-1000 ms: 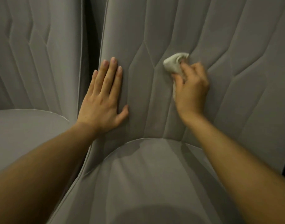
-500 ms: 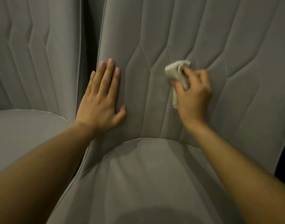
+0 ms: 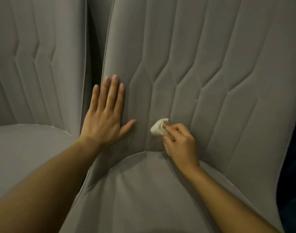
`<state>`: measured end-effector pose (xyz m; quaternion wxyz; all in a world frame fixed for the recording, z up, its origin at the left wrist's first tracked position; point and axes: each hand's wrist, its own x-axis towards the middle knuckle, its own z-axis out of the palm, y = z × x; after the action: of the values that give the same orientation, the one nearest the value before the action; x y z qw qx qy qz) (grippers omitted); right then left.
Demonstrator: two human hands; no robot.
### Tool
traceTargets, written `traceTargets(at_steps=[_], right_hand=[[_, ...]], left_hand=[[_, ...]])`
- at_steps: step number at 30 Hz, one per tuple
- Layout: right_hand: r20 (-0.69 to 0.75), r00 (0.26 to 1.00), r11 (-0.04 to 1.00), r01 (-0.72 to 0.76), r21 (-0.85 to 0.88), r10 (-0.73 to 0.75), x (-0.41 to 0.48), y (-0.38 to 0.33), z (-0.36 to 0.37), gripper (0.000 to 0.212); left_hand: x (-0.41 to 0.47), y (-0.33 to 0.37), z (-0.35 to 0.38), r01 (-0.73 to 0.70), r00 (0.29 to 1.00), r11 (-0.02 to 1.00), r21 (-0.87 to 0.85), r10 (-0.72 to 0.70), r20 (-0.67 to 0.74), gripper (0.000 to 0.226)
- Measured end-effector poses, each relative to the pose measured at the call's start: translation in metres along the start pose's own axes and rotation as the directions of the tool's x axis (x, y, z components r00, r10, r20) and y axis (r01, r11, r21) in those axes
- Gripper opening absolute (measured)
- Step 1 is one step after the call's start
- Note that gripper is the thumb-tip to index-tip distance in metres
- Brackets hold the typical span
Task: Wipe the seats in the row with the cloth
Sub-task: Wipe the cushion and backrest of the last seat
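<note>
Grey quilted velvet seat backrest, chevron-stitched: left hand pressed flat, fingers straight; right hand pinching crumpled white cloth against it.

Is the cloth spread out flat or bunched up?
Bunched up: the cloth is a small crumpled wad with folds, pinched in the grip of the right hand against the seat backrest.

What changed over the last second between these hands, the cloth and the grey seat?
The right hand, gripping the small crumpled white cloth, slid down and slightly left along the grey quilted backrest, ending just above the grey seat cushion. Unchanged: its grip on the cloth, and the left hand pressed flat near the backrest's left edge.
</note>
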<state>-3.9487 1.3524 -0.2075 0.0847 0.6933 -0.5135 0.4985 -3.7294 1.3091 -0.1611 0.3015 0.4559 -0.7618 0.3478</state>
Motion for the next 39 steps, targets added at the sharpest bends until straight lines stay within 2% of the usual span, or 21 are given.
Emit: traceTargets(at_steps=[3, 5, 7, 9, 12, 14, 17, 18, 20, 21, 23, 25, 29, 33, 39], right_hand=[[-0.217, 0.976, 1.0, 0.01, -0.02, -0.014, 0.062, -0.018, -0.029, 0.033], [-0.334, 0.941, 0.996, 0.03, -0.083, -0.056, 0.115, -0.028, -0.051, 0.033], [-0.376, 0.923, 0.989, 0.03, -0.144, -0.083, 0.156, -0.031, -0.069, 0.029], [-0.35, 0.928, 0.974, 0.049, -0.222, -0.127, 0.169, -0.024, -0.07, 0.026], [-0.246, 0.943, 0.914, 0.118, -0.387, -0.226, 0.137, -0.003, -0.044, 0.032], [-0.185, 0.952, 0.913, 0.163, -0.374, -0.246, 0.107, 0.005, -0.029, 0.037], [-0.145, 0.952, 0.93, 0.218, -0.296, -0.269, 0.1, 0.004, -0.036, 0.034], [-0.155, 0.945, 0.928, 0.236, -0.287, -0.289, 0.108, 0.0, -0.044, 0.031], [-0.283, 0.91, 0.927, 0.214, -0.309, -0.304, 0.141, -0.011, -0.068, 0.03], [-0.366, 0.883, 0.931, 0.179, -0.32, -0.295, 0.164, -0.018, -0.083, 0.029], [-0.428, 0.872, 0.939, 0.091, -0.332, -0.236, 0.211, -0.029, -0.108, 0.027], [-0.374, 0.906, 0.933, 0.058, -0.356, -0.199, 0.238, -0.031, -0.117, 0.029], [-0.304, 0.899, 0.871, 0.146, -0.468, -0.314, 0.197, -0.006, -0.078, 0.031], [-0.158, 0.939, 0.884, 0.218, -0.413, -0.306, 0.128, 0.015, -0.05, 0.037], [-0.135, 0.959, 0.944, 0.212, -0.252, -0.251, 0.132, 0.008, -0.059, 0.04]], left_hand=[[0.023, 0.001, -0.006, -0.118, 0.993, 0.993, 0.018, 0.118, -0.006, 0.094], [0.057, 0.001, -0.011, -0.129, 0.992, 0.991, 0.019, 0.129, -0.008, 0.099], [0.09, -0.002, -0.017, -0.111, 0.994, 0.991, 0.073, 0.109, 0.022, 0.106], [0.105, -0.003, -0.016, -0.097, 0.995, 0.986, 0.137, 0.091, 0.05, 0.108], [0.106, -0.003, -0.012, -0.096, 0.995, 0.977, 0.191, 0.092, 0.029, 0.106], [0.105, -0.002, -0.009, -0.094, 0.996, 0.975, 0.204, 0.092, 0.018, 0.105], [0.106, -0.002, -0.006, -0.102, 0.995, 0.973, 0.206, 0.103, 0.005, 0.103], [0.106, -0.002, -0.006, -0.109, 0.994, 0.976, 0.186, 0.113, -0.011, 0.102], [0.107, -0.002, -0.002, -0.13, 0.989, 0.982, 0.136, 0.139, -0.055, 0.101], [0.107, -0.003, -0.002, -0.141, 0.986, 0.983, 0.117, 0.15, -0.069, 0.1], [0.107, -0.003, -0.002, -0.174, 0.98, 0.981, 0.083, 0.181, -0.08, 0.098], [0.107, -0.003, -0.002, -0.191, 0.976, 0.979, 0.074, 0.198, -0.091, 0.096], [0.106, -0.003, -0.003, -0.194, 0.974, 0.979, 0.063, 0.2, -0.108, 0.095], [0.116, -0.002, -0.008, -0.254, 0.963, 0.964, 0.082, 0.26, -0.075, 0.103], [0.168, -0.006, -0.015, -0.271, 0.957, 0.951, 0.149, 0.282, -0.065, 0.112]])
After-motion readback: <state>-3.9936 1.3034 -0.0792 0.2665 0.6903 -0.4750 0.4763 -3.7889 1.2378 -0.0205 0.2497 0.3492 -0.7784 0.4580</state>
